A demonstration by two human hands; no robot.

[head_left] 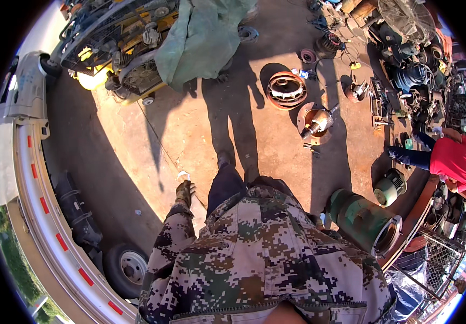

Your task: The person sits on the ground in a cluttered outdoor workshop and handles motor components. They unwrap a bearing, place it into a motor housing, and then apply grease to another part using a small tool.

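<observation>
"Who's this, amid all the machinery?"

"A worker in a camouflage jacket (276, 254) stands on a stained, sunlit floor (184, 135). A flatbed truck (39, 188) lines the left side, a black tire (116, 270) against it. On the right, a green metal drum (354, 213) and a ribbed motor (390, 187) take up the ground; farther ahead lie a rusty ring (287, 92) and a metal disc (318, 123) with a shaft through it."

"And the hands?"

"The left hand (185, 193) hangs low, fingers loosely bent, with a white scrap (183, 175) just past the fingertips. From here I can't tell whether it has hold of the scrap. The right hand is out of sight behind the jacket, its grip impossible to tell."

"What else is hard to see?"

"The truck is cut off at the rim of view, and shadow darkens the ground beside it. A co-worker in a red shirt (453, 161) is partly visible near tangled metal parts (413, 78)."

"And the surfaces?"

"A creased green tarp (200, 48) drapes over machines, and the drum's worn paint ends in a bare round rim."
</observation>
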